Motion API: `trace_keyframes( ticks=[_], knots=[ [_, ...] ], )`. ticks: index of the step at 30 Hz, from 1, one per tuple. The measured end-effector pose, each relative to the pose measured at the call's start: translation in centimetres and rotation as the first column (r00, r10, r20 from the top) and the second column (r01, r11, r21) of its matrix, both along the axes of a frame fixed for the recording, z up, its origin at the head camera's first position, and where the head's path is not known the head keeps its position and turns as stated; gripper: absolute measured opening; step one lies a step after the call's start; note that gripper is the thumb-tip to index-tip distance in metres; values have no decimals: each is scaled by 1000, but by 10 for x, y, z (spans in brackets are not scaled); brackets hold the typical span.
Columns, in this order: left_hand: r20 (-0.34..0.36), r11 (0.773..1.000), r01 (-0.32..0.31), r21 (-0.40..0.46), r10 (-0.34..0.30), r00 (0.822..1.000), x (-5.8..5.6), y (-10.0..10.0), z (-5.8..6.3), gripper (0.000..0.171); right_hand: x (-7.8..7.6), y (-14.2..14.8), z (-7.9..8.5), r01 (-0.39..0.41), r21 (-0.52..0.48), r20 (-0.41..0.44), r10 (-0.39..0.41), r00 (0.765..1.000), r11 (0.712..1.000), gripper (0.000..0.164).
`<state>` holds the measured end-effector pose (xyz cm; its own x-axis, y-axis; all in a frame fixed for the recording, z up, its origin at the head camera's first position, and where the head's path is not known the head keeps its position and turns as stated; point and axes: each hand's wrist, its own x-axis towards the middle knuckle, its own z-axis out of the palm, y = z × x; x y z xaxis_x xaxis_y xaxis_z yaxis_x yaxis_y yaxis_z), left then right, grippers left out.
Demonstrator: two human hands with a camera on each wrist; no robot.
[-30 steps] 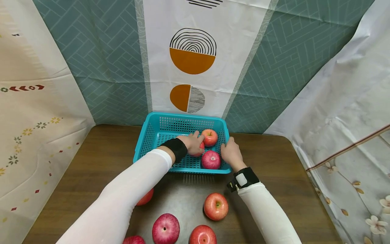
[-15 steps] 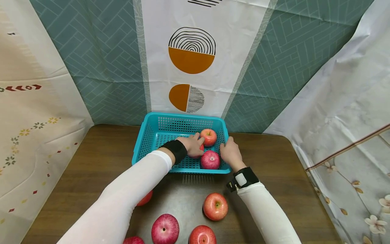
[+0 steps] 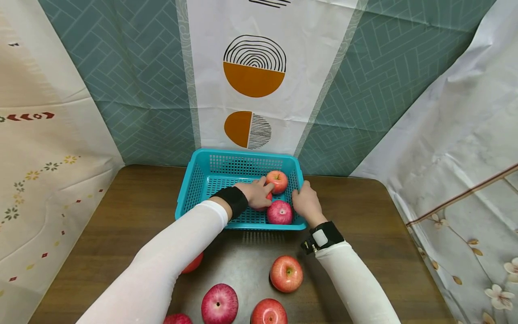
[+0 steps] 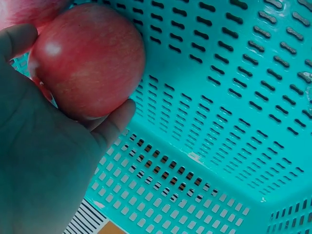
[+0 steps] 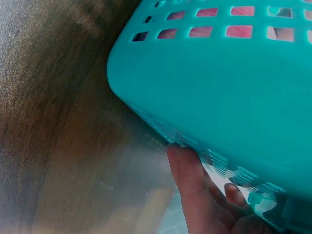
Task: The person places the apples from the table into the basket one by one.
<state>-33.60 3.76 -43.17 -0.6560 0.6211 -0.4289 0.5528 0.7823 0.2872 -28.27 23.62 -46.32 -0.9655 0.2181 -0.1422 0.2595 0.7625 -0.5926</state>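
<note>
Barely a shift: left hand (image 3: 256, 193) still pinching a red apple (image 4: 90, 61) in the turquoise basket (image 3: 243, 153), placement seemingly unfinished, right hand (image 3: 307, 205) gripping the basket's right side.

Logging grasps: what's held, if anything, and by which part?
The left hand holds a red apple by its sides; the right hand grips the blue basket by its right side.

The head view looks down on the basket (image 3: 247, 154) both wrist views see closely.
</note>
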Motion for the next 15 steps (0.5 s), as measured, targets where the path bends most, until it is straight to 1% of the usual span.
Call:
trace_keyframes(
  ticks=[5, 9, 15],
  knots=[
    [1, 1000, -8, 12, 8, 1000, -2, 1, -4, 71, 0, 0, 1, 0, 4, 3, 0, 1000, 1000, 54],
    [6, 1000, -13, 17, 13, 1000, -2, 0, -3, 72, 0, 0, 1, 0, 3, 1, 0, 1000, 1000, 54],
    [-7, 1000, -19, -3, 19, 1000, -2, 0, -2, 74, 0, 0, 1, -1, -3, 5, 1, 1000, 1000, 54]
  ],
)
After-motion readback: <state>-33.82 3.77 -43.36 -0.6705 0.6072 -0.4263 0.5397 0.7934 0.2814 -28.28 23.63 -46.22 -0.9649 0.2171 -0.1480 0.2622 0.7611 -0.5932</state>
